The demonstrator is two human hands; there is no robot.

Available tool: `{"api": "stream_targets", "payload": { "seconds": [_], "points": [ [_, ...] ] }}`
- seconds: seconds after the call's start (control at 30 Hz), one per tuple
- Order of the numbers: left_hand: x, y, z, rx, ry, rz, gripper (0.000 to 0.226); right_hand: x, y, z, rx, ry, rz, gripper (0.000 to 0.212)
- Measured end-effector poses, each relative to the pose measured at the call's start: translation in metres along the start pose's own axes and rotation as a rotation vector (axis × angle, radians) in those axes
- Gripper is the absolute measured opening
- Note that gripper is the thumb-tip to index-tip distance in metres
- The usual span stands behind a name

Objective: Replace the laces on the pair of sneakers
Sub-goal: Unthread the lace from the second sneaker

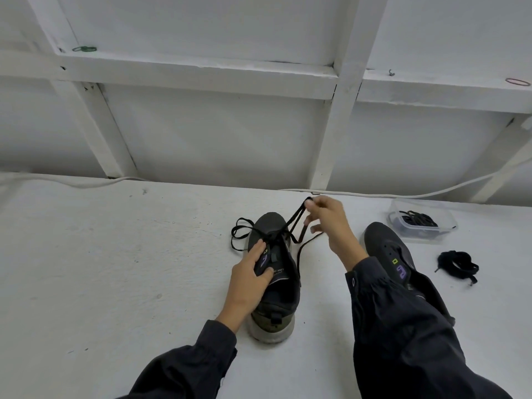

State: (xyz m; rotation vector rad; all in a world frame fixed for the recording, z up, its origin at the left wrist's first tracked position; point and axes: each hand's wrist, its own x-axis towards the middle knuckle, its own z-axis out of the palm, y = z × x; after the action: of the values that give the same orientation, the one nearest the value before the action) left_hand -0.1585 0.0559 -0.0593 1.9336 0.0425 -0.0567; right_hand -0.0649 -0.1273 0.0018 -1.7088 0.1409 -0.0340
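Mid-task, by the look. Dark grey mesh sneaker (276,300), centre of white table (115,254): flat black lace (296,217) through far eyelets only. Left hand (247,279) gripping its tongue; right hand (331,226) pinching lace loop above toe. Second dark sneaker (385,240) right, eyelets bare. Loose black lace bundle (457,266) beside. Clear plastic tub (449,217) far right: tangled black laces (419,218) inside.
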Motion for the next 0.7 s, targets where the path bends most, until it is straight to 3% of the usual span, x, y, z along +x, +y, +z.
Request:
{"api": "stream_targets", "payload": {
  "seconds": [0.07,0.17,0.23,0.3,0.4,0.53,0.6,0.7],
  "points": [
    [0.0,0.0,0.0,-0.001,0.001,-0.002,0.062,0.001,-0.002,-0.004,0.081,0.007,0.035,0.014],
    [0.0,0.0,0.0,0.001,0.002,-0.003,0.062,-0.01,0.006,-0.001,-0.134,-0.215,0.151,0.027],
    [0.001,0.0,0.0,0.007,0.006,0.0,0.062,-0.019,0.013,0.004,-0.262,-0.347,0.173,0.025],
    [0.001,0.0,0.0,0.01,0.008,0.001,0.062,-0.021,0.015,0.008,-0.276,-0.385,0.155,0.024],
    [0.0,0.0,-0.001,0.006,-0.002,-0.002,0.061,-0.014,0.005,0.005,-0.256,-0.252,0.121,0.026],
    [0.001,0.0,-0.001,0.014,-0.007,0.003,0.061,-0.001,-0.006,-0.008,0.083,0.106,0.05,0.02],
    [0.001,0.0,-0.001,0.013,-0.007,-0.001,0.061,-0.003,-0.005,-0.011,0.038,0.033,0.065,0.021],
    [0.001,0.001,0.0,0.025,-0.004,0.002,0.061,-0.015,0.006,-0.003,-0.253,-0.255,0.167,0.036]
  ]
}}
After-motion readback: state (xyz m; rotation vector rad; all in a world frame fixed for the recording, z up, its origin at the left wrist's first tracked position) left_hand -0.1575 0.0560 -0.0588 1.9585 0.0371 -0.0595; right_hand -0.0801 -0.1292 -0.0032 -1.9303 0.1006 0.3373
